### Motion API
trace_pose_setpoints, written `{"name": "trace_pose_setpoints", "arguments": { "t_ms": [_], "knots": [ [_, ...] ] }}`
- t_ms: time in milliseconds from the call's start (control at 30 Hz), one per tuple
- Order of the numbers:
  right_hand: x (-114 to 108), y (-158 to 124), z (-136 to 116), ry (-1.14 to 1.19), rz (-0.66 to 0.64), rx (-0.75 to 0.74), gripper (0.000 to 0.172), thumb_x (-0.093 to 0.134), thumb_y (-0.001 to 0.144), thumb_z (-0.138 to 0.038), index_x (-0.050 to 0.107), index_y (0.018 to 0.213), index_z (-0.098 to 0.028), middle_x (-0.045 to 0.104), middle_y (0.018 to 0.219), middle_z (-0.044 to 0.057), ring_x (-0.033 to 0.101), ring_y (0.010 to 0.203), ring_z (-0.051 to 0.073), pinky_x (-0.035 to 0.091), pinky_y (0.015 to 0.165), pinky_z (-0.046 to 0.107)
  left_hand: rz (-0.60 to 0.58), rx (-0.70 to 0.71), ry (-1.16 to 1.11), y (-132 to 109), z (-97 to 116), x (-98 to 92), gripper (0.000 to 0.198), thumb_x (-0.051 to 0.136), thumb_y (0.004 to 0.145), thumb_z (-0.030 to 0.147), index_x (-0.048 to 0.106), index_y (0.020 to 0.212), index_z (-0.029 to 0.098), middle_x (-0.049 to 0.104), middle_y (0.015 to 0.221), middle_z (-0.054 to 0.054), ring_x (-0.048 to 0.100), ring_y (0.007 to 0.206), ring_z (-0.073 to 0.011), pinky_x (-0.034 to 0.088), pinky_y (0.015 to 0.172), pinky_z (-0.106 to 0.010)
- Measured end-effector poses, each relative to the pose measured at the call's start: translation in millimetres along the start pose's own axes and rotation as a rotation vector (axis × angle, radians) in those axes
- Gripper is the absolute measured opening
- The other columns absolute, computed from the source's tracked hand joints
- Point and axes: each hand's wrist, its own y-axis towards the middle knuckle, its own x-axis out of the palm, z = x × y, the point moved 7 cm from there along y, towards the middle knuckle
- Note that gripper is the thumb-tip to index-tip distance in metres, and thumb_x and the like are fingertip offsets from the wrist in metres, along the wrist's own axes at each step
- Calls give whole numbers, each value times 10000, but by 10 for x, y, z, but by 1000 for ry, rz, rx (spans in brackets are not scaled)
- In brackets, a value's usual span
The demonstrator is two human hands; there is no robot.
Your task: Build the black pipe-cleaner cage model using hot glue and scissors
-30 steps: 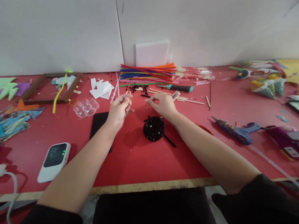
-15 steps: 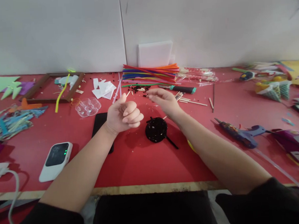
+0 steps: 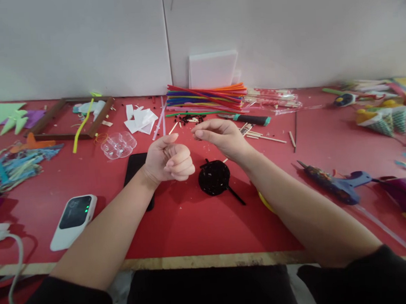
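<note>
My sleeves (image 3: 60,300) are black; I have a red surface (image 3: 201,230) before me; my round piece (image 3: 214,179) is black with pale flecks; the bundle of stems (image 3: 204,97) mixes red, orange, blue, yellow and pink; the tool handle (image 3: 252,119) is black, tipped in teal; the glue gun (image 3: 344,189) is blue with a speckled front; the frame (image 3: 61,136) is brown, the bent strip (image 3: 82,125) yellow, the paper scraps (image 3: 141,122) white; the cones (image 3: 384,125) carry a green-and-white pattern; the device (image 3: 60,242) is white with a black screen (image 3: 71,213) and green lights (image 3: 86,208).

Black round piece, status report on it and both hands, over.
Left hand curled, right hand near-pinched; any hold unclear. Black round piece lying on red table. Blue glue gun right, apart from it.
</note>
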Motion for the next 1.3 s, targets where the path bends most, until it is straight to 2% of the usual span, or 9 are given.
{"name": "trace_pose_setpoints", "arguments": {
  "t_ms": [133,300,433,533,600,733,800,1000,1300],
  "knots": [
    [100,-40,-155,-76,-64,-43,382,894,750,-595,835,868,-236,809,914,24,720,860,162,604,874,328,0,-101,0,-11,-132,-57,733,561,760,852,371,368,262,182,322,-26,297,292,-165,206,306,-319],
    [158,-80,-211,-100,-90,-72,344,872,791,-569,828,858,-234,796,909,24,713,852,167,597,840,330,49,-198,35,-24,-196,-104,800,292,817,923,357,355,273,216,291,-52,270,244,-176,192,278,-343],
    [220,-119,-279,-126,-98,-115,264,864,823,-498,829,855,-239,790,904,22,709,845,167,589,800,324,-121,-192,94,-22,-174,39,814,388,772,959,450,361,260,215,294,-41,260,264,-155,209,287,-335],
    [259,-148,-360,-161,-77,-151,174,844,858,-418,835,863,-244,785,896,17,705,844,162,575,786,313,-134,-204,99,-31,-194,29,793,413,809,913,465,368,256,218,299,-40,255,266,-151,214,281,-328],
    [281,-163,-408,-197,-71,-175,138,826,877,-386,837,870,-249,784,900,15,709,857,164,576,796,312,-61,-251,64,-41,-238,-43,796,329,869,878,446,380,260,238,302,-49,261,262,-159,219,271,-331],
    [317,-184,-463,-286,-92,-215,87,781,902,-310,832,880,-244,778,894,12,702,829,155,575,786,308,229,-295,15,-81,-286,-256,768,269,958,780,386,397,269,253,290,-46,257,233,-169,241,246,-329],
    [318,-191,-490,-331,-96,-244,81,757,904,-265,827,875,-238,772,870,8,692,811,150,567,776,304,269,-292,16,-93,-288,-273,767,293,972,757,369,389,265,248,284,-41,245,221,-161,232,238,-315],
    [308,-205,-581,-421,-101,-328,124,719,881,-181,796,793,-222,772,819,2,688,798,152,559,781,304,-117,-252,12,-81,-268,24,817,353,940,811,466,382,226,213,316,-9,213,222,-112,167,238,-258],
    [300,-206,-616,-466,-65,-368,164,681,800,-79,744,721,-208,754,779,-14,667,757,132,542,753,281,-298,-202,-58,-72,-217,173,664,579,914,703,606,482,200,230,318,18,176,222,-84,110,253,-224]
  ]
}}
